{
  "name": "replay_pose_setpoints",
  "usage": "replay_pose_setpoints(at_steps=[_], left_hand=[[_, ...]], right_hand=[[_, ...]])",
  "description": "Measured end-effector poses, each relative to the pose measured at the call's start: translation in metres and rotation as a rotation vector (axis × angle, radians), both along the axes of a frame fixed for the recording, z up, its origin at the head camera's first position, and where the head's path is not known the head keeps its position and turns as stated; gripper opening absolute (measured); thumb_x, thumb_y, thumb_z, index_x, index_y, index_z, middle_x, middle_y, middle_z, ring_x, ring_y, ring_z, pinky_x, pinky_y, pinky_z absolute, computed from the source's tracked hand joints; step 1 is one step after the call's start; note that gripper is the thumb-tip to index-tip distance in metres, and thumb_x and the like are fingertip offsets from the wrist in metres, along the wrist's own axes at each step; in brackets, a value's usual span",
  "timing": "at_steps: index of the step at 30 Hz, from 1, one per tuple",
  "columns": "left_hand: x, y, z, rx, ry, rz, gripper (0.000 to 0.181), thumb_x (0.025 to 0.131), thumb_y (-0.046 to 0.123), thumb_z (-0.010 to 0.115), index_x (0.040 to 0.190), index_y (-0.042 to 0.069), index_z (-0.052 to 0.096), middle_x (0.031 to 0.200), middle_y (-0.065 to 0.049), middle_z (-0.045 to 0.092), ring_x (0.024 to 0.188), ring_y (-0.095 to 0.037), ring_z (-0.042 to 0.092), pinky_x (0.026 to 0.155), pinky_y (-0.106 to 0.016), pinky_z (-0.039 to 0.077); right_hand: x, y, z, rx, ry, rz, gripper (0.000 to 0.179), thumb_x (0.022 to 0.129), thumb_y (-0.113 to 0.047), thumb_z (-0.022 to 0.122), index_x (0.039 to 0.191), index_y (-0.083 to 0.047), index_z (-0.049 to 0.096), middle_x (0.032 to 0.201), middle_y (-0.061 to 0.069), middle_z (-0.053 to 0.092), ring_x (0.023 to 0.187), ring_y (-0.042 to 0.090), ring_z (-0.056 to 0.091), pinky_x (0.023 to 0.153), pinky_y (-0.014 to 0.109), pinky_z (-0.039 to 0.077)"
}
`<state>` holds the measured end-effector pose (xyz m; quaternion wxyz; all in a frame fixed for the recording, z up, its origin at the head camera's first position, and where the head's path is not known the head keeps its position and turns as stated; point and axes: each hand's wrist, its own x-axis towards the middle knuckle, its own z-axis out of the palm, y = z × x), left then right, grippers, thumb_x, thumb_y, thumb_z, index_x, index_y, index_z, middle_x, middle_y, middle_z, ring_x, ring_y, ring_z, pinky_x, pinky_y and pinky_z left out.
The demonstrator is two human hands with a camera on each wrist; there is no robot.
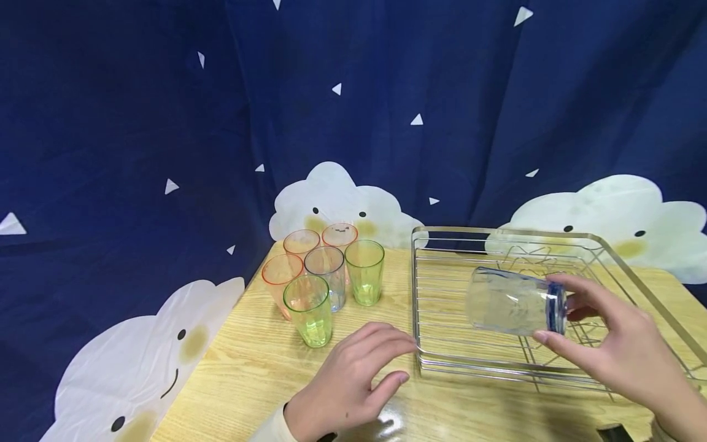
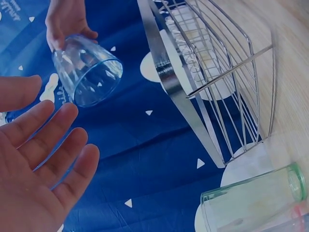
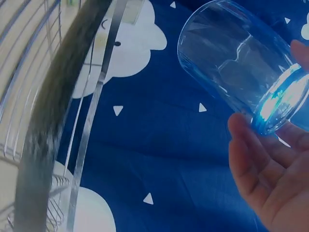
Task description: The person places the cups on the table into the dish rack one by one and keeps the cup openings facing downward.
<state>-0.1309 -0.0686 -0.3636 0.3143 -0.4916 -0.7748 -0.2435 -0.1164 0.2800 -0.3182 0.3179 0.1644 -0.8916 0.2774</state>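
Note:
My right hand point(image 1: 613, 331) grips a clear blue-tinted tumbler point(image 1: 510, 301) by its thick base. The tumbler lies on its side in the air above a wire dish rack point(image 1: 469, 356), its mouth pointing left. In the right wrist view my fingertips and thumb pinch the bright base of the tumbler point(image 3: 236, 58). My left hand point(image 1: 359, 374) hovers by the rack's near left corner, holding nothing. In the left wrist view the fingers of that hand point(image 2: 43, 159) are spread and relaxed, apart from the tumbler point(image 2: 89, 72).
Left of the rack several upright tumblers stand in a cluster: green ones point(image 1: 309, 313) point(image 1: 366, 276), a blue one point(image 1: 326, 270) and red-orange ones point(image 1: 282, 276). They stand on a wooden table point(image 1: 232, 380). A dark blue curtain point(image 1: 359, 73) with cloud prints hangs behind.

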Motion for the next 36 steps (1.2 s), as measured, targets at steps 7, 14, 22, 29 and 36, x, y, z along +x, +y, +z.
replay_pose_setpoints(at_steps=[7,14,22,29,36], left_hand=[[0.001,0.000,0.000,-0.012,-0.018,0.008,0.024,0.100,0.025,0.054,0.119,0.016,0.065,0.118,0.006,0.069,0.115,-0.009,0.061,0.105,-0.022,0.047],[0.000,-0.004,-0.001,-0.009,-0.013,0.010,0.025,0.100,0.026,0.055,0.120,0.015,0.065,0.118,0.005,0.069,0.114,-0.010,0.062,0.103,-0.022,0.048],[0.001,-0.007,0.000,-0.017,-0.017,0.036,0.024,0.100,0.027,0.055,0.118,0.016,0.066,0.118,0.006,0.069,0.114,-0.009,0.062,0.103,-0.021,0.048],[0.003,-0.008,-0.001,-0.024,-0.024,0.032,0.024,0.099,0.027,0.056,0.117,0.015,0.066,0.118,0.005,0.069,0.114,-0.010,0.062,0.103,-0.021,0.048],[0.005,-0.011,-0.004,-0.024,-0.026,0.028,0.024,0.100,0.027,0.056,0.118,0.015,0.066,0.118,0.005,0.069,0.113,-0.010,0.062,0.103,-0.021,0.047]], right_hand=[[-0.007,0.011,0.007,0.122,-0.013,-0.031,0.084,0.050,-0.023,0.097,0.127,-0.015,0.063,0.096,-0.010,0.068,0.075,-0.020,0.049,0.060,0.007,0.039],[-0.015,0.025,0.018,0.221,-0.040,-0.091,0.086,0.053,-0.032,0.096,0.129,-0.013,0.061,0.091,0.013,0.070,0.068,-0.013,0.051,0.056,0.006,0.038],[-0.027,0.040,0.030,0.232,-0.029,-0.131,0.086,0.050,-0.035,0.096,0.124,-0.009,0.063,0.091,0.028,0.070,0.059,-0.013,0.049,0.052,0.007,0.035],[-0.041,0.052,0.038,0.164,-0.171,-0.126,0.075,0.065,-0.030,0.091,0.131,-0.010,0.059,0.091,0.022,0.069,0.069,-0.023,0.042,0.053,0.007,0.037],[-0.048,0.064,0.034,0.119,-0.249,-0.149,0.071,0.070,-0.030,0.088,0.131,-0.009,0.058,0.087,0.019,0.070,0.065,-0.020,0.045,0.052,0.009,0.037]])
